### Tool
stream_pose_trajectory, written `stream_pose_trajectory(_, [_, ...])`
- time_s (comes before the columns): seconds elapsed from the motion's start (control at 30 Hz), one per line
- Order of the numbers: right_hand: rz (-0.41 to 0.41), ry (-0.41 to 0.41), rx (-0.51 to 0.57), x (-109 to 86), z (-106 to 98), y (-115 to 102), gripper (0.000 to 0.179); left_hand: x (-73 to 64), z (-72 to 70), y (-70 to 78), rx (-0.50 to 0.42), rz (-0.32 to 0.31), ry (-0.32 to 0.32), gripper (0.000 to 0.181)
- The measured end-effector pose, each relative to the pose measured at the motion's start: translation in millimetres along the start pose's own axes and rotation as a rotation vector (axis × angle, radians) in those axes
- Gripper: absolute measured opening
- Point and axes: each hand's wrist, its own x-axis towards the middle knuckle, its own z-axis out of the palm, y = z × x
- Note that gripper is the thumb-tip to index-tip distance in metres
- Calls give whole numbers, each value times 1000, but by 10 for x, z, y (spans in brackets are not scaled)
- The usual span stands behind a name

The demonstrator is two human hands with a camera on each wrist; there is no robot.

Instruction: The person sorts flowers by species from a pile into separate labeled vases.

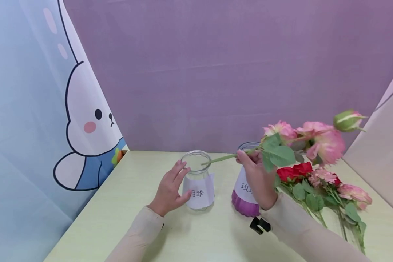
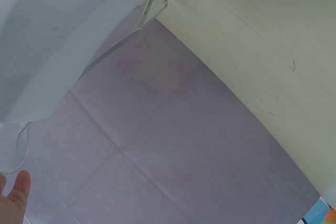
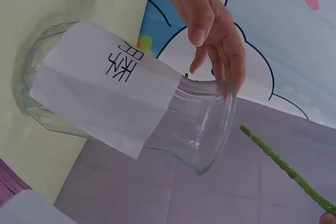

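In the head view, a clear glass vase (image 1: 199, 174) with a white paper label (image 1: 201, 194) stands upright on the table. My left hand (image 1: 170, 190) is at its left side, fingertips by the rim; the right wrist view shows these fingers (image 3: 234, 66) loosely bent against the neck. My right hand (image 1: 260, 178) pinches the green stem of a pink rose spray (image 1: 327, 145) with several blooms and a bud (image 1: 347, 120). The bare stem end (image 3: 249, 132) points toward the vase mouth, just outside the rim in the right wrist view.
A second vase (image 1: 243, 205), purple at the bottom and labelled, stands behind my right hand, partly hidden. Red roses (image 1: 294, 171) and pink roses (image 1: 355, 194) lie on the table (image 1: 95, 233) at the right. A purple backdrop (image 1: 216, 72) rises behind.
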Motion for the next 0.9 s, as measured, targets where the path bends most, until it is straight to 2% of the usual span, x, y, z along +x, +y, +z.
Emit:
stream_pose_trajectory(0.07, [-33,-4,37,29,38,-4,15,2,9,-4,0,8,0,53])
stream_pose_trajectory(0.17, [-94,-25,12,70,82,-2,17,11,19,-17,4,27,-5,52])
stream_pose_trajectory(0.33, [-123,-46,-154,111,134,23,21,32,10,-49,19,63,-12,51])
stream_pose_trajectory(0.57, [-137,-59,-256,136,237,47,26,57,-29,-71,-10,81,-6,54])
stream_pose_trajectory(0.77, [-99,-72,-378,173,335,55,27,56,-47,-68,-27,68,-7,54])
stream_pose_trajectory(0.9, [-27,-115,-420,188,384,77,29,35,-46,-55,-10,72,-10,53])
